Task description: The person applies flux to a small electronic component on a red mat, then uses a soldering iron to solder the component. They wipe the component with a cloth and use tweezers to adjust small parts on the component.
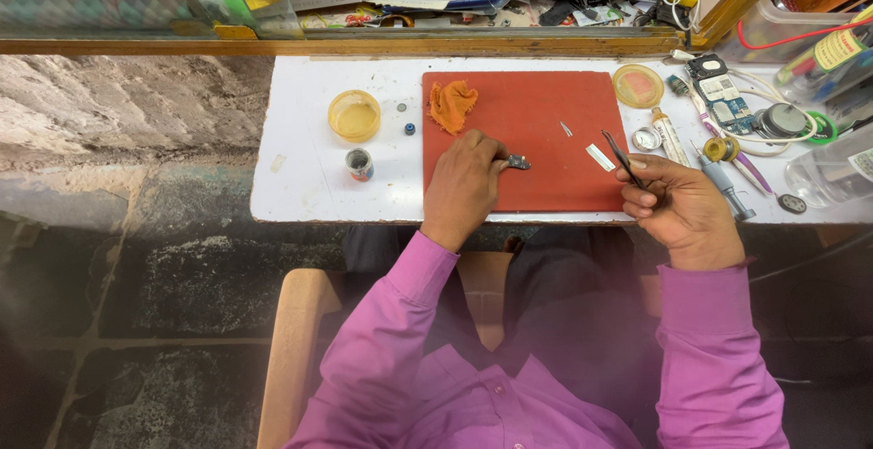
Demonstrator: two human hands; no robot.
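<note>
My left hand rests on a red mat and pinches a small dark electronic part against it with the fingertips. My right hand hovers at the mat's right edge, holding thin black tweezers whose tips point up and left over the mat. A small white strip and a tiny metal piece lie on the mat between the hands. An orange cloth sits at the mat's upper left.
The white worktop holds a yellow lidded dish, a small jar, a round orange-lidded tin, a phone circuit board, tubes, tools and a tape roll on the right. A cluttered shelf runs behind.
</note>
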